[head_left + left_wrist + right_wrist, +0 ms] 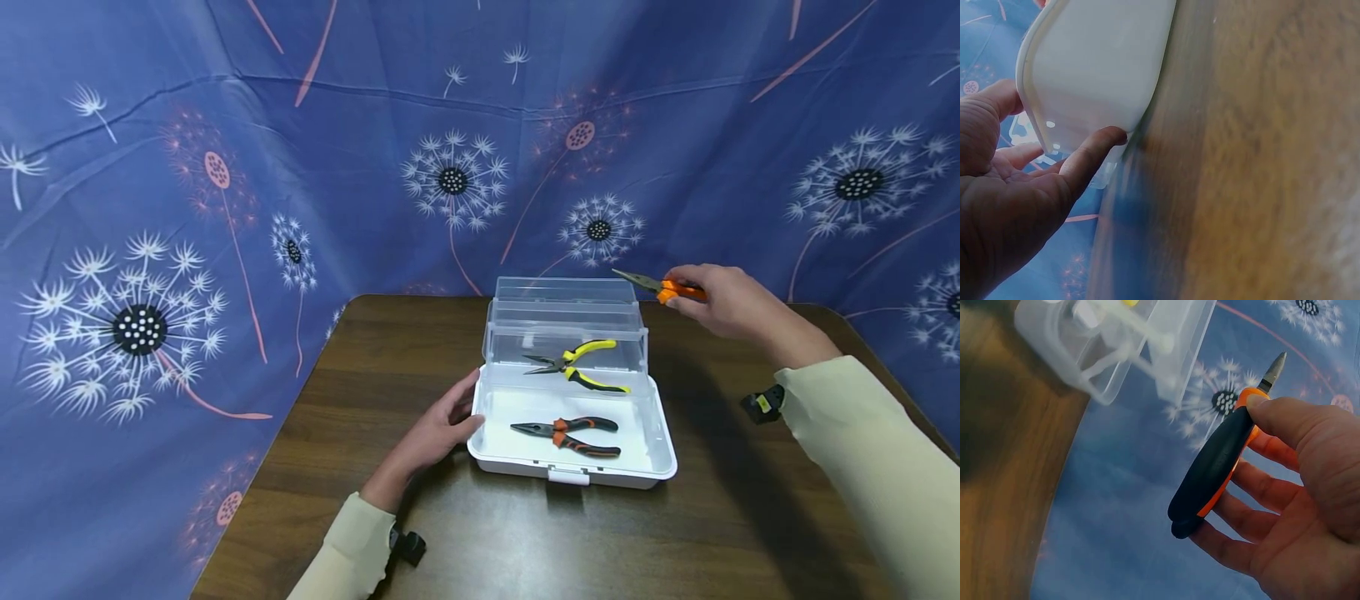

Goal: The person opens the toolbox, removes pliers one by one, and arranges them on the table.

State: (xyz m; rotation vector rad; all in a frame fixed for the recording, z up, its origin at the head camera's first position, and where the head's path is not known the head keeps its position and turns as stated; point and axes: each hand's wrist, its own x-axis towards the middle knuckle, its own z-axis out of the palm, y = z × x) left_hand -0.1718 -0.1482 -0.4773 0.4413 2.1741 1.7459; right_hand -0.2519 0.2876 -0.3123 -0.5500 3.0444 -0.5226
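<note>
On the table stands a white toolbox [517, 462] with its clear lid and trays folded up at the back. My left hand [438, 425] holds its left side, thumb at the rim and other fingers along the outer wall. In the right wrist view, my right hand [1297, 487] grips needle-nose pliers [1216, 459] by their orange and black handles, jaws pointing away. The head view has this hand raised right of the lid. Inside the box's base lie black-and-orange needle-nose pliers [577, 434]. Behind them, yellow-and-black needle-nose pliers [573, 367] lie with handles spread apart.
The brown wooden table [600, 550] extends to both sides of the box. A blue cloth [337, 167] with dandelion prints hangs right behind the table's far edge. The clear raised lid [566, 289] stands close to my right hand's pliers.
</note>
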